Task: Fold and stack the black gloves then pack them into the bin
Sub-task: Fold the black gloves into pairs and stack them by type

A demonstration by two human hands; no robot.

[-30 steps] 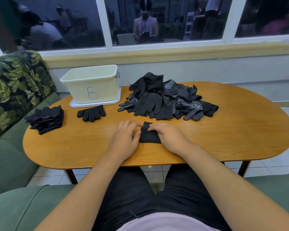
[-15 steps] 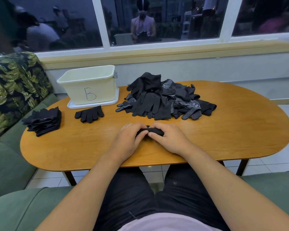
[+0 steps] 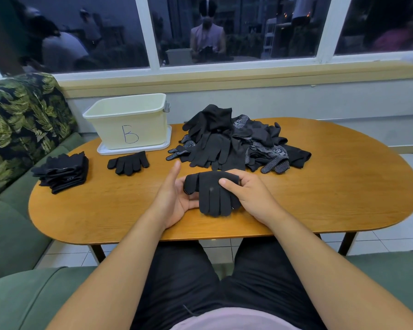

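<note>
Where the wooden table (image 3: 343, 186) ends on the left, a green sofa (image 3: 22, 222) with a leaf-print cushion is seen just beside it. On the table's left end a folded stack (image 3: 62, 171) of black gloves is set, well apart from the hands. Behind and to the right of it, the cream bin (image 3: 129, 122), marked "B", is stood upright on a white tray (image 3: 134, 150) near the far edge; its contents cannot be told from this angle. Just in front of the tray a flat pair (image 3: 128, 164) of black gloves is laid, fingers pointing left, and it lies between the bin and the hands.

At centre, near the front edge, the left hand (image 3: 174, 198) is held released, palm turned right, thumb up, fingers stretched under the left side of the held glove (image 3: 212, 194). The held glove is doubled over, with its fingers hanging toward the person, just above the tabletop. It is grasped by the right hand (image 3: 248, 196), thumb pressed on top and fingers wrapped behind the fold.

Directly behind the hands a loose pile (image 3: 236, 144) of black and dotted gloves is heaped, spread toward the right, near the held glove but not touching it. The table's right half is left bare. A dark window (image 3: 224, 32) runs along the back wall.
</note>
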